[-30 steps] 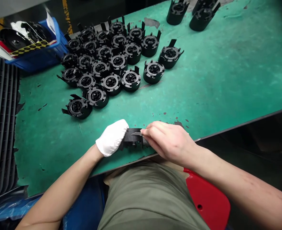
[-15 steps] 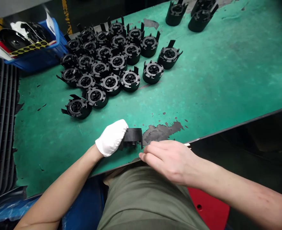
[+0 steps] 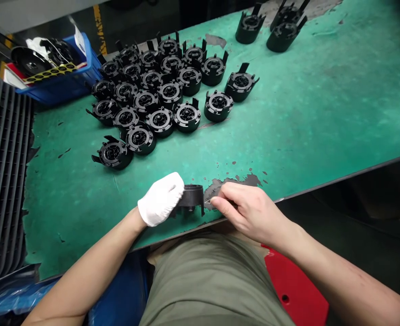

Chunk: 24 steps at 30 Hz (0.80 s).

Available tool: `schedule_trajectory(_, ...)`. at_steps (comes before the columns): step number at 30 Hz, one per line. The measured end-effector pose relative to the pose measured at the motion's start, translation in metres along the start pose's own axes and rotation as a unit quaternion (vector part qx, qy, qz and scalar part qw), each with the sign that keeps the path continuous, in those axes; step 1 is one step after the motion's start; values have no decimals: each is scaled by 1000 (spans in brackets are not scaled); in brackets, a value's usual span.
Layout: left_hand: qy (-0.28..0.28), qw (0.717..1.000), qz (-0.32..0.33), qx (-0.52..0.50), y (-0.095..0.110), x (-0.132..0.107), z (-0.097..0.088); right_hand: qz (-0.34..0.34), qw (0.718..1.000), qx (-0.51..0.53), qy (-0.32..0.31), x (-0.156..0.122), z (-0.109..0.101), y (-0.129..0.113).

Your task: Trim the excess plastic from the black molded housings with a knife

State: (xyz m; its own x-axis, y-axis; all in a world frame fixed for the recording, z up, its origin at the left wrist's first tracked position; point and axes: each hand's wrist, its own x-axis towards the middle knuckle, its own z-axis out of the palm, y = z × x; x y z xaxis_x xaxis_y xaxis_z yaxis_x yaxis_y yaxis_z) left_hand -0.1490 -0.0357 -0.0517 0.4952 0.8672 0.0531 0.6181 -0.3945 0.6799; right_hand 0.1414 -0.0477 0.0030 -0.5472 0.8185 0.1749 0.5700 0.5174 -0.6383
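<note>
From the head camera we look down on a desk (image 3: 288,113) topped with a worn green mat, its edge running across in front of the wearer. Near that edge, our left hand (image 3: 161,199), in a white fabric glove, is closed around one side of a black moulded plastic housing (image 3: 191,197) and holds it up on its side, with the housing's prongs pointing toward the bottom of the frame. Our right hand (image 3: 250,213) is bare, its fingers curled and pinched together on a small metal blade (image 3: 208,200). The tip of the blade sits just beside the housing's right end; we cannot tell whether it touches, and the rest of the tool is hidden by our fingers.

Just right of the housing, a dark patch (image 3: 232,183) shows where the green surface has worn away. Farther out, toward the middle of the desk, a close cluster of similar black housings (image 3: 161,120) stands with round faces up, and two more (image 3: 284,37) (image 3: 250,27) stand at the far right.

At the far left sits a blue plastic crate (image 3: 60,86) holding a black disc (image 3: 30,61) and a yellow perforated strip (image 3: 50,72). A ridged black mat (image 3: 2,172) lies along the desk's left side. Below the near edge we see our olive shirt (image 3: 213,285) and a red seat (image 3: 291,280).
</note>
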Motion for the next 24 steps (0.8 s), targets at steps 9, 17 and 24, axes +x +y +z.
schedule_trajectory(9, 8, 983, -45, -176, 18, 2, 0, 33, 999, 25, -12, 4, 3, 8)
schedule_trajectory(17, 67, 995, 79, 13, 24, 6, -4, 16, 997, 71, 21, 3, 13, 7)
schedule_trajectory(24, 46, 997, 65, 4, 22, 6, -7, -53, 998, 23, 40, 6, 20, 1)
